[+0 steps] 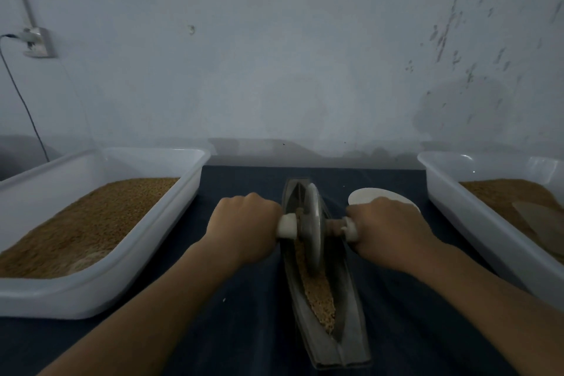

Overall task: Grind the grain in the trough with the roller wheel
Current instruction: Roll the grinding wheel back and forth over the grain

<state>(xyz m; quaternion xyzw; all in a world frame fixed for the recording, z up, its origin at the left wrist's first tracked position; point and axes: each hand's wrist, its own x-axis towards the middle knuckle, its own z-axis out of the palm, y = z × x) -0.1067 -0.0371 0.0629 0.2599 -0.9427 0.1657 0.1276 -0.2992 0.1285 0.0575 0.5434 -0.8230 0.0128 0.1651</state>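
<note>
A long, narrow grey metal trough (351,330) lies on the dark blue cloth, running away from me. Tan grain (320,293) fills its groove in the near half. A thin grey roller wheel (314,226) stands upright in the groove, toward the far half, on an axle with white handle ends. My left hand (244,226) is closed on the left handle (287,226). My right hand (390,232) is closed on the right handle (349,229). Both fists hide most of the handles.
A white plastic tub (100,299) of tan grain stands at the left. Another white tub (476,223) with grain and a flat scoop stands at the right. A white round lid (366,195) lies behind my right hand. A wall is close behind the table.
</note>
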